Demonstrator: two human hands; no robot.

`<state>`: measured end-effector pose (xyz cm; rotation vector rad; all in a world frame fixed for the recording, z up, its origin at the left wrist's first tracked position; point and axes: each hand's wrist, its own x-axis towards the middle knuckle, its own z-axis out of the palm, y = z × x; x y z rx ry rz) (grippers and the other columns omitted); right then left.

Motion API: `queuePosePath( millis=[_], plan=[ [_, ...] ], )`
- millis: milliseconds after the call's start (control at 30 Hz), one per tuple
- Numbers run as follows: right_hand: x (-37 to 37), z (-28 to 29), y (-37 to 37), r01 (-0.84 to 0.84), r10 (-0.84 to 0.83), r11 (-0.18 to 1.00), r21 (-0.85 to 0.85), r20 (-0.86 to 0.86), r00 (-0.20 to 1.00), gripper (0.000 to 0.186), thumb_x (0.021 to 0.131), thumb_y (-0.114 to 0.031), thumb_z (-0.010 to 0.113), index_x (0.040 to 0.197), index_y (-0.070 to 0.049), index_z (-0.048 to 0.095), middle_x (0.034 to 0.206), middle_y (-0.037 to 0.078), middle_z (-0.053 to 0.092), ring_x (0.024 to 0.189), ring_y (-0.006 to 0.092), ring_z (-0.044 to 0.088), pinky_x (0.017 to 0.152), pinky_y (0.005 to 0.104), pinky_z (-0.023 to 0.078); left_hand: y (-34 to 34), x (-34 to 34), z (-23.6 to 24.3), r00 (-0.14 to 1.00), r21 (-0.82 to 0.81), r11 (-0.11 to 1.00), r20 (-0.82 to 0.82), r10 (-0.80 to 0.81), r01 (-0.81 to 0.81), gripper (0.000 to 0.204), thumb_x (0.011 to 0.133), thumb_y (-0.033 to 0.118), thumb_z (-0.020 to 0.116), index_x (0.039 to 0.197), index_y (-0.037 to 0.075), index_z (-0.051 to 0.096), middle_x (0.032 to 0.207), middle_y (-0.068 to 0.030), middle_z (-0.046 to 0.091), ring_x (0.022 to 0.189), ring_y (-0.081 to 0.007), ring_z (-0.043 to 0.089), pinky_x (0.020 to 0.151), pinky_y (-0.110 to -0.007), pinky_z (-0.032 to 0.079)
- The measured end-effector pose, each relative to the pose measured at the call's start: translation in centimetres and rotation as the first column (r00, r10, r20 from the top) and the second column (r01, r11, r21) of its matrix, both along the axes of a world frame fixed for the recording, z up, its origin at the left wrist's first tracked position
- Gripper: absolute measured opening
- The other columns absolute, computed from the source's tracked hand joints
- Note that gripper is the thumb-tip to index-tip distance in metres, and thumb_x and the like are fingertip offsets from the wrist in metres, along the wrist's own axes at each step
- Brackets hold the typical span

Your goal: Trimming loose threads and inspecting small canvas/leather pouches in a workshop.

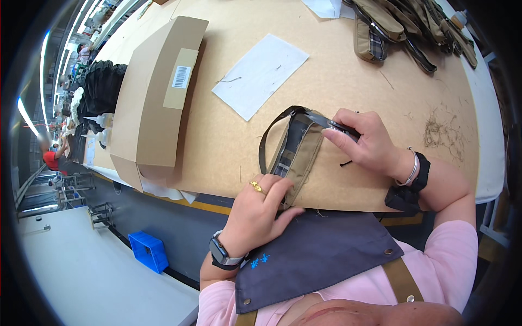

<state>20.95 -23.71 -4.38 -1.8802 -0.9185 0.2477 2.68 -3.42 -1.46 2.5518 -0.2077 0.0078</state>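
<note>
A small tan pouch [300, 153] with a plaid lining and a dark strap lies near the front edge of the brown worktable [348, 81]. My left hand [260, 213], wearing a gold ring and a wrist watch, pinches the pouch's near end. My right hand [365, 141] grips small dark thread snips [338, 127], their tip resting at the pouch's far top edge by the strap. A short dark thread piece [345, 162] lies on the table below my right hand.
A long cardboard box [157, 98] stands at the left. A white sheet [260, 74] lies beyond the pouch. Several more tan pouches [402, 24] are piled at the back right. Thread scraps [437, 130] litter the right side. A blue crate [148, 250] sits on the floor.
</note>
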Motion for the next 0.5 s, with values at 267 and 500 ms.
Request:
queuePosePath(
  millis=[267,500],
  plan=[
    [0.2,0.3,0.0,-0.014,0.014,0.999,0.051,-0.011,1.000,0.027,0.094,-0.027,0.073,0.085,-0.003,0.064,0.054,0.007,0.049,0.047,0.0143,0.045,0.048,0.0310,0.037,1.9,-1.9,-2.7,0.940,-0.046,0.992,0.327,-0.094,0.115,0.043,0.070,0.002,0.084,0.109,0.007,0.067,0.107,-0.0134,0.063,0.095,-0.0307,0.064,0.086,-0.039,0.054],
    [0.3,0.1,-0.1,-0.013,0.016,0.999,0.051,-0.050,0.999,0.025,0.094,-0.022,0.072,0.085,-0.001,0.062,0.058,0.007,0.047,0.052,0.0123,0.040,0.050,0.0301,0.035,3.7,-3.5,-3.2,0.789,-0.807,0.415,-0.100,0.606,-0.420,0.028,0.088,-0.004,0.068,0.109,0.003,0.052,0.115,-0.0129,0.062,0.105,-0.0180,0.060,0.097,-0.031,0.047]
  ],
)
